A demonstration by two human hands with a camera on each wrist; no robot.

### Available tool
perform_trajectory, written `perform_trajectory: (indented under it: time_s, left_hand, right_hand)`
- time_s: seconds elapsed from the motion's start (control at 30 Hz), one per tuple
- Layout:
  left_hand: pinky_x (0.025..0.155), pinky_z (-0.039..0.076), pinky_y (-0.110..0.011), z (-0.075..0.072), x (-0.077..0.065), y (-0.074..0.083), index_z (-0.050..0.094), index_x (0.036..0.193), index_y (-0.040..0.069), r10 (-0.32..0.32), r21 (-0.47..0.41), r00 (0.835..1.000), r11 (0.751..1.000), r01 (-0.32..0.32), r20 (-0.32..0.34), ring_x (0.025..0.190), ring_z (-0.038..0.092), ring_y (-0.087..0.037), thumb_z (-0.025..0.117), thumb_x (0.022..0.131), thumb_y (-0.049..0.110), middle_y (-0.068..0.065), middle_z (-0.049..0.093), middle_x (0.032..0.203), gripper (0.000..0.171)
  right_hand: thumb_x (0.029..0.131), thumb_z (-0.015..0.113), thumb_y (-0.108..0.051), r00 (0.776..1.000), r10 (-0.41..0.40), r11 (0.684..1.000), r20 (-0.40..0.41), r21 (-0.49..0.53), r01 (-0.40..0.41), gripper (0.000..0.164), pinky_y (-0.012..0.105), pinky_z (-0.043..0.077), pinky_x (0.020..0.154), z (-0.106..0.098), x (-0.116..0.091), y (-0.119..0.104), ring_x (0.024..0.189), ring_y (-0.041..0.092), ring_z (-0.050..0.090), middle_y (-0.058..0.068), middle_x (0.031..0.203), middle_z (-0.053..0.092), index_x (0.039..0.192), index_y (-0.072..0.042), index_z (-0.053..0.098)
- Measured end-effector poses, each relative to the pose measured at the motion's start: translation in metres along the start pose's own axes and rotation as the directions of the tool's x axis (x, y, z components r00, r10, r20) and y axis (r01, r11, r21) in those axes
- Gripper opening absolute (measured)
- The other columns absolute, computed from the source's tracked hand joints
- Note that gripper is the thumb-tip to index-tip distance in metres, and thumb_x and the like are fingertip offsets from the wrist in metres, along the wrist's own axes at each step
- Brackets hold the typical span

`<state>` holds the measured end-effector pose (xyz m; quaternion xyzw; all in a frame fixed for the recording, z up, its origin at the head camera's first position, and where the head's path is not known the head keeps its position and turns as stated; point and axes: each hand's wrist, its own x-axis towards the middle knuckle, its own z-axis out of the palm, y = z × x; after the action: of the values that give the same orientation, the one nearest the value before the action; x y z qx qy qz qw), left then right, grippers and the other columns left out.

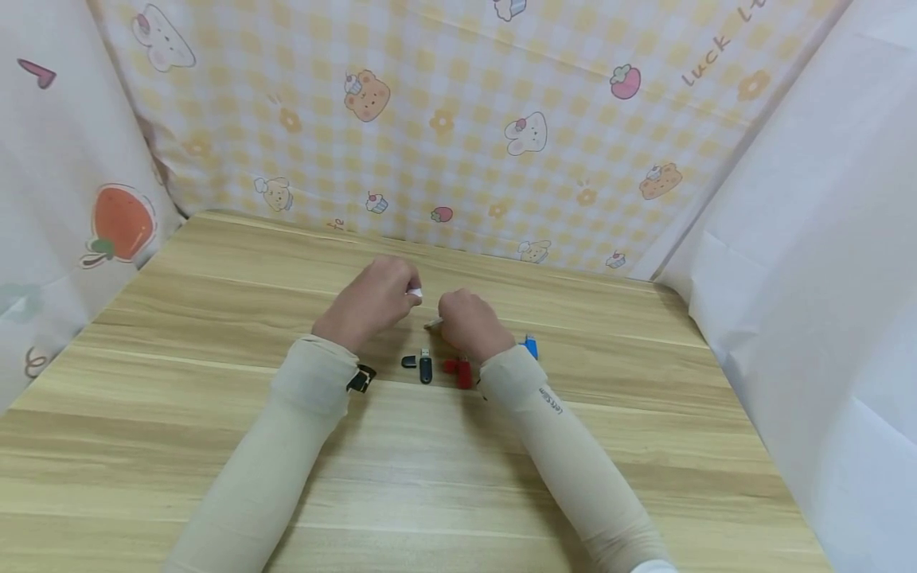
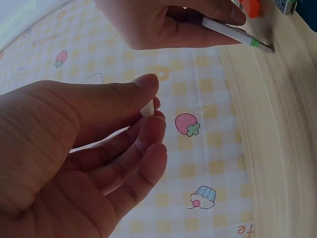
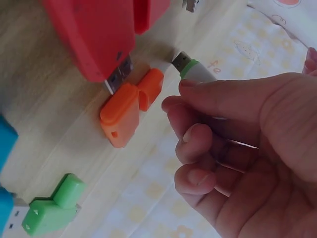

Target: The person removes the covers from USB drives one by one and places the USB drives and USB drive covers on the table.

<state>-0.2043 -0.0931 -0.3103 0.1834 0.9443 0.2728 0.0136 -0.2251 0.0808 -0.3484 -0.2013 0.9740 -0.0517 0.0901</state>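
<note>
Between thumb and fingertips, my left hand point(image 1: 372, 298) pinches a small white cap point(image 2: 147, 108), mostly covered by the fingers. To its right, my right hand point(image 1: 473, 322) holds a white USB stick point(image 2: 229, 32) with a green band by its bare metal plug, which points left in the head view. Stick and cap are apart. Below the hands, a black USB stick point(image 1: 426, 369) lies uncapped beside its black cap point(image 1: 408, 361). A red USB stick point(image 1: 464, 372) lies near my right wrist. An orange USB stick point(image 3: 120, 114) and its cap point(image 3: 151, 89) lie close by the right hand.
A blue USB stick point(image 1: 530, 347) lies just right of my right wrist. In the right wrist view, a green USB stick point(image 3: 47, 215) lies on the wooden table point(image 1: 401, 477). A checked curtain point(image 1: 444, 159) hangs behind the table, with white curtains at both sides.
</note>
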Motion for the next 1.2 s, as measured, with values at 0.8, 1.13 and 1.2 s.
perform_trajectory:
  time_s: [0.8, 1.13, 1.2]
  left_hand:
    - [0.089, 0.064, -0.042, 0.002, 0.001, -0.007, 0.08, 0.105, -0.007, -0.001, 0.01, 1.0, 1.0, 0.001, 0.0, 0.101, 0.071, -0.029, 0.07, 0.1, -0.003, -0.02, 0.077, 0.113, 0.012]
    - [0.088, 0.063, -0.041, 0.005, 0.002, -0.011, 0.081, 0.102, -0.006, -0.011, 0.016, 1.0, 1.0, 0.011, 0.0, 0.098, 0.068, -0.027, 0.068, 0.1, -0.004, -0.018, 0.077, 0.11, 0.013]
    - [0.089, 0.063, -0.042, 0.005, 0.002, -0.012, 0.08, 0.103, -0.006, -0.022, 0.013, 1.0, 1.0, 0.022, 0.009, 0.1, 0.068, -0.028, 0.068, 0.1, -0.003, -0.018, 0.076, 0.111, 0.013]
  right_hand:
    - [0.107, 0.069, -0.013, 0.995, -0.1, 0.995, -0.023, -0.003, 0.1, 0.039, 0.036, 0.062, 0.102, 0.011, 0.004, -0.012, 0.103, 0.022, 0.067, 0.01, 0.13, 0.075, 0.145, -0.019, 0.069]
    - [0.104, 0.073, -0.013, 0.987, -0.163, 0.987, 0.007, 0.014, 0.163, 0.029, 0.033, 0.06, 0.094, 0.013, 0.005, -0.013, 0.097, 0.022, 0.061, 0.006, 0.114, 0.076, 0.133, -0.017, 0.078]
    - [0.104, 0.073, -0.012, 0.985, -0.175, 0.984, 0.007, 0.034, 0.174, 0.026, 0.032, 0.059, 0.094, 0.013, 0.004, -0.013, 0.096, 0.022, 0.061, 0.006, 0.113, 0.076, 0.129, -0.015, 0.08]
